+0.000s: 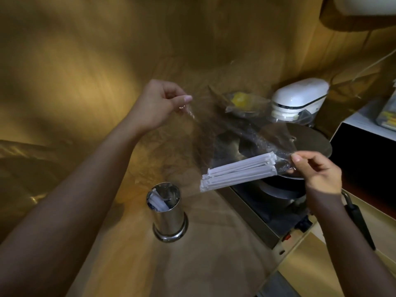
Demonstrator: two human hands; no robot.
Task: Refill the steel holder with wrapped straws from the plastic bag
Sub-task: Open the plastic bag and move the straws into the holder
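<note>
A clear plastic bag (216, 133) hangs stretched between my two hands above the wooden counter. My left hand (159, 105) pinches its upper left edge. My right hand (319, 174) pinches its right edge. Inside the bag lies a bundle of white wrapped straws (237, 172), tilted with the left end lower. Below and to the left of the bundle stands the steel holder (168, 212), upright on the counter, with a few wrapped straws (157, 202) leaning inside it.
To the right sits a dark appliance (272, 213) with a round metal lid (308, 142) on top. Behind the bag are a white mixer (300, 99) and a small bag with something yellow (241, 99). A white box (364, 125) stands at far right.
</note>
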